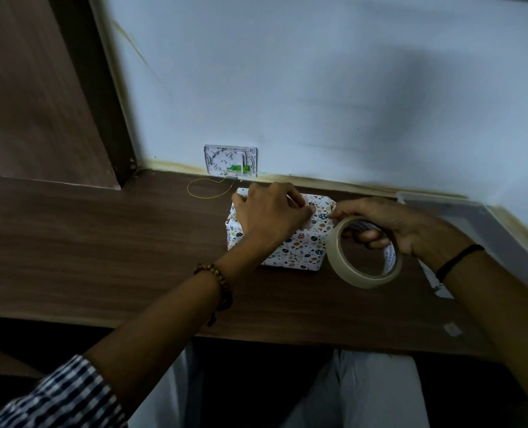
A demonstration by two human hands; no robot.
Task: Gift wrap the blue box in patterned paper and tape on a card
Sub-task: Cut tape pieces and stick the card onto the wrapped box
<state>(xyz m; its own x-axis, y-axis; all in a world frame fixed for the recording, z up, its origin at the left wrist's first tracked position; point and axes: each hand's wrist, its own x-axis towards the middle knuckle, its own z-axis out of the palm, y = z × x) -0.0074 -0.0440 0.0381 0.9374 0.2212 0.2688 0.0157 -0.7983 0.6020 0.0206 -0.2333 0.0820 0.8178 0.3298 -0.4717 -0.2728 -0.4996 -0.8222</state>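
The box [296,248] lies on the dark wooden desk [117,242], fully covered in white paper printed with small coloured eggs and leaves. My left hand [270,216] rests on its top, fingers bent down onto the paper near the far edge. Just right of the box my right hand [389,223] holds a beige roll of tape [364,253] tilted on edge, fingers through its core, thumb and forefinger at the box's right corner. No card is visible.
A white wall socket plate [231,160] sits on the wall behind the box, with a thin yellow wire loop [205,188] on the desk below it. A clear plastic lid or tray [460,217] lies at the right. A wooden panel stands at the left.
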